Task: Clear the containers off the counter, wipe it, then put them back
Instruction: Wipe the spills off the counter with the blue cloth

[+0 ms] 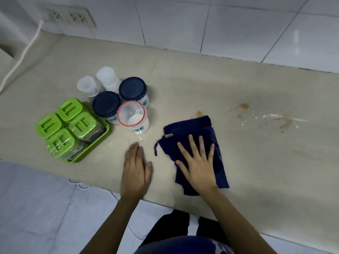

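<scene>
Pressing right hand on cloth

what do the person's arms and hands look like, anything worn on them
Both hands, left and right, are bare: no gloves, rings, watch or bracelets show. The forearms are bare too, with no sleeves reaching into view.

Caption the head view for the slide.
Right hand flat on blue cloth beside brown stains; left hand rests on counter near grouped jars.

Glossy plastic containers, soft cloth
</scene>
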A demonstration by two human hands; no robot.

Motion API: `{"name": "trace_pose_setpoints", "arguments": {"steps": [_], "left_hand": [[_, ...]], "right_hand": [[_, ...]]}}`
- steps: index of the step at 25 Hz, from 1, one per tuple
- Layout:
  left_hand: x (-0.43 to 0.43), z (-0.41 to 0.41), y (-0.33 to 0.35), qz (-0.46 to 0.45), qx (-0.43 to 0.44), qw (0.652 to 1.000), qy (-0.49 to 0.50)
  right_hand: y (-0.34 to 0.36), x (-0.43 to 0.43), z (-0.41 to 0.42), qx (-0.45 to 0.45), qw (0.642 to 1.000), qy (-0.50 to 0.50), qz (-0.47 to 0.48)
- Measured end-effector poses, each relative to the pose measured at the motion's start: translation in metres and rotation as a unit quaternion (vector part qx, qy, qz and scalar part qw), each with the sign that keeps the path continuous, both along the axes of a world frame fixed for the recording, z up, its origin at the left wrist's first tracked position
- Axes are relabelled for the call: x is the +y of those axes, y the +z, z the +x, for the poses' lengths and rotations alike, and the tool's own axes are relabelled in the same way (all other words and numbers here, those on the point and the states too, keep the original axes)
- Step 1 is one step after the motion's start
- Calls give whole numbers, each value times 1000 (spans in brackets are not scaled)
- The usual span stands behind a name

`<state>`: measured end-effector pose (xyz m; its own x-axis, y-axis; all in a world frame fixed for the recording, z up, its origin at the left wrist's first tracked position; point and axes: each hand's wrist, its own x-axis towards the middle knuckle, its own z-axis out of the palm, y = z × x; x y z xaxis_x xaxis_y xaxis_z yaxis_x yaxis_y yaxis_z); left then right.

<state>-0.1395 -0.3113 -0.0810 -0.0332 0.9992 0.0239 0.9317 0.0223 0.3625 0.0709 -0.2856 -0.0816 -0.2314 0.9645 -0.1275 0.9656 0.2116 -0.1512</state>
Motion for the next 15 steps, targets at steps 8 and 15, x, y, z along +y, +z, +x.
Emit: {"name": "trace_pose_setpoints", "arguments": {"steps": [8, 15], "left_hand": [[1, -1, -2, -6, -10, 1000, 2], [1, -1, 0, -8, -1, 1000, 15]], "right_hand": [[6, -1, 167, 38, 983, -182, -14], [2, -7, 2, 15, 998, -60, 4]]}}
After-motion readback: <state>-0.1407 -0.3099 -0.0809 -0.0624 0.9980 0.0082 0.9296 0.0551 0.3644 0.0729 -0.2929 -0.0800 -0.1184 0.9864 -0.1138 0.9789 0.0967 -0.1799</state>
